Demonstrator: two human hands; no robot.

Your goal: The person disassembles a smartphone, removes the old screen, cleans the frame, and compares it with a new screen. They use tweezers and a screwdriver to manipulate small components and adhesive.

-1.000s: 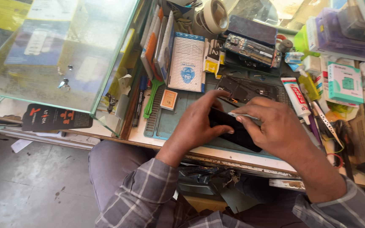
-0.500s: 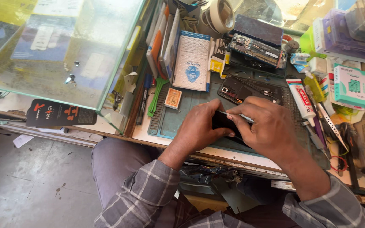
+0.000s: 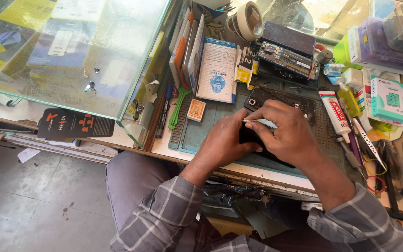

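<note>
A black phone [image 3: 248,136] lies on the grey-blue work mat [image 3: 193,135], mostly covered by both hands. My left hand [image 3: 225,142] grips its left end. My right hand [image 3: 283,130] rests over the right part and pinches a thin metal tool [image 3: 253,122] against the phone's top edge. Just behind the hands lies an opened phone body [image 3: 281,95] with its inner parts showing.
A glass display case [image 3: 71,56] fills the left. Behind the mat stand a white packet [image 3: 218,70], upright card packs [image 3: 185,51], a tape roll [image 3: 248,21] and another dismantled phone [image 3: 288,58]. Tubes [image 3: 332,109], tweezers [image 3: 362,140] and boxes [image 3: 388,98] crowd the right.
The view has shifted and both hands with the phone now sit a little higher and further right on the mat. The grip on the phone and tool is unchanged.
</note>
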